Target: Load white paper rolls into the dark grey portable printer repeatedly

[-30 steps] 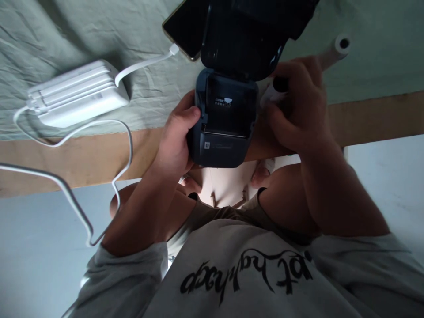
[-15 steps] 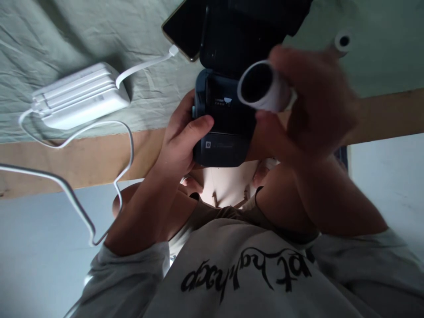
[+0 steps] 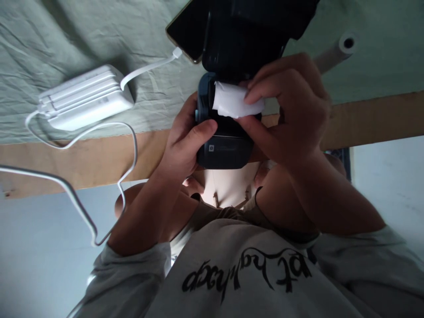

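My left hand [image 3: 187, 137] grips the left side of a small dark label printer [image 3: 227, 152], its thumb over the rim of the open paper bay. The printer's lid seems to be swung up. Between the thumb and fingers of my right hand [image 3: 291, 104] is a white paper roll [image 3: 230, 99], lying sideways over and partly within the bay. Whether the roll touches the bay's floor is hidden. Behind my right hand a second white roll [image 3: 334, 53] with a dark hollow core lies on the green cloth.
On the green cloth [image 3: 159, 97] lie a white power bank or adapter [image 3: 89, 97] with white cables [image 3: 150, 68], a dark phone [image 3: 187, 33] and a black case-like object [image 3: 258, 31]. A wooden edge [image 3: 371, 117] runs along the front, with my legs below it.
My right hand has moved left and turned the white paper roll from facing me to lying sideways over the printer's bay. My left hand keeps its hold on the printer.
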The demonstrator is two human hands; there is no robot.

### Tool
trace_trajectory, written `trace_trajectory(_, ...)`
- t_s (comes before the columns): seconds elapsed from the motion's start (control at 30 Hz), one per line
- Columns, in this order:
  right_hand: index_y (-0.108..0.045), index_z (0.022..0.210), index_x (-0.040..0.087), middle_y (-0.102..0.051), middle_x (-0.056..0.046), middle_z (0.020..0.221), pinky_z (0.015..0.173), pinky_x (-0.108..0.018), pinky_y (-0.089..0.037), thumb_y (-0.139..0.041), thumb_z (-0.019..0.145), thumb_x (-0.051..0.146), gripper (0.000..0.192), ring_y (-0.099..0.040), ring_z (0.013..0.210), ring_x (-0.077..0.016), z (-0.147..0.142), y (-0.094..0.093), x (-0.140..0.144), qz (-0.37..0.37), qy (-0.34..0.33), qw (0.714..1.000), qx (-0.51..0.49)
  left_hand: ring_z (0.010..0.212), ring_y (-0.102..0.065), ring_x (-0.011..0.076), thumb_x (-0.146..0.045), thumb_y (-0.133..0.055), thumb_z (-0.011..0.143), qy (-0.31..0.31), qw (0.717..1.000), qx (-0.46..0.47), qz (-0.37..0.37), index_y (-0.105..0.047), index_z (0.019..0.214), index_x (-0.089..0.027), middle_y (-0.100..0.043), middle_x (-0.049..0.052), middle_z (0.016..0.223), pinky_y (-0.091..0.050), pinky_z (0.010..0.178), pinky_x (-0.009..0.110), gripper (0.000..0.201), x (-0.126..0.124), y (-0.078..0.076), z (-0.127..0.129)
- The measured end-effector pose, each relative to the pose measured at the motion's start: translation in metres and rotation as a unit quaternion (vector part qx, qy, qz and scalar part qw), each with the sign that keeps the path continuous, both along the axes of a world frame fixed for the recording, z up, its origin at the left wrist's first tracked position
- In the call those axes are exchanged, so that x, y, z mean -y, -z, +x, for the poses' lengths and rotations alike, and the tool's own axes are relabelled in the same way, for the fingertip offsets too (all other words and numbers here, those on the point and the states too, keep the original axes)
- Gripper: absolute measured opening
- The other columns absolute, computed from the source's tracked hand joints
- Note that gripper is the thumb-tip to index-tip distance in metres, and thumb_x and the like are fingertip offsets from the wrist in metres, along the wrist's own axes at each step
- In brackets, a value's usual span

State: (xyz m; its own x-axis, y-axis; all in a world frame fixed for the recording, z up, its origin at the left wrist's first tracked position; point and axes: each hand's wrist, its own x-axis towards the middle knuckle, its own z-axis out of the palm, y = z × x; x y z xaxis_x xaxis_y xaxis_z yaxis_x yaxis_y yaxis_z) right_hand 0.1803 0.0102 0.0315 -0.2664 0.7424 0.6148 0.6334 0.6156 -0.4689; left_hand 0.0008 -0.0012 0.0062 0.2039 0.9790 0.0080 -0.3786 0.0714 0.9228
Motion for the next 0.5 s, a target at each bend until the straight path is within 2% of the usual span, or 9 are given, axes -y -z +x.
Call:
trace_trajectory(0.1,-0.059,0.085,0.023,-0.069,0.0,0.098,0.093,-0.031,-0.055,-0.059,0.086,0.022,0.002,-0.067,0.102,-0.0135,0.0,0.002,-0.001,-0.017,-0.025,0.999,-0.026,0.086,-0.063,0.0161,-0.027,-0.062,0.082,-0.004,1.0,-0.001,-0.021,-0.069,0.097,-0.023,-0.068,0.001,0.09,-0.048,0.076,0.027,0.017,0.001,-0.003,0.001)
trace_trajectory(0.23,-0.06,0.077,0.021,-0.068,-0.001,0.089,0.081,-0.032,-0.054,-0.061,0.084,0.021,0.007,-0.066,0.088,-0.0139,-0.001,0.004,0.004,0.031,-0.037,0.998,-0.038,0.075,-0.057,0.0146,-0.033,-0.064,0.081,-0.013,0.999,0.009,-0.029,-0.07,0.094,-0.022,-0.064,0.001,0.083,-0.044,0.066,0.028,0.018,0.002,-0.004,0.003)
trace_trajectory(0.37,-0.062,0.079,0.024,-0.067,0.002,0.088,0.074,-0.033,-0.05,-0.064,0.081,0.025,0.003,-0.063,0.082,-0.0138,-0.002,0.005,0.013,0.045,-0.063,0.997,-0.009,0.079,-0.06,0.0182,-0.049,-0.061,0.083,-0.007,1.0,-0.011,-0.023,-0.067,0.097,-0.022,-0.063,0.003,0.081,-0.046,0.07,0.031,0.031,0.002,-0.002,0.0)
trace_trajectory(0.43,-0.063,0.083,0.026,-0.067,0.003,0.087,0.077,-0.035,-0.051,-0.063,0.083,0.036,0.01,-0.064,0.084,-0.0145,-0.001,0.008,0.014,0.046,-0.097,0.994,-0.007,0.082,-0.06,0.018,-0.044,-0.072,0.075,0.007,0.999,-0.053,-0.002,-0.066,0.098,-0.025,-0.064,0.001,0.084,-0.047,0.074,0.03,0.031,0.001,0.001,-0.004)
trace_trajectory(0.5,-0.062,0.086,0.027,-0.066,0.003,0.087,0.078,-0.035,-0.051,-0.057,0.085,0.041,0.015,-0.063,0.083,-0.014,0.003,0.012,0.013,0.044,-0.097,0.994,-0.038,0.088,-0.062,0.018,-0.035,-0.079,0.068,0.012,0.996,-0.083,0.005,-0.065,0.104,-0.027,-0.065,0.0,0.092,-0.048,0.078,0.03,0.039,0.0,0.003,-0.007)
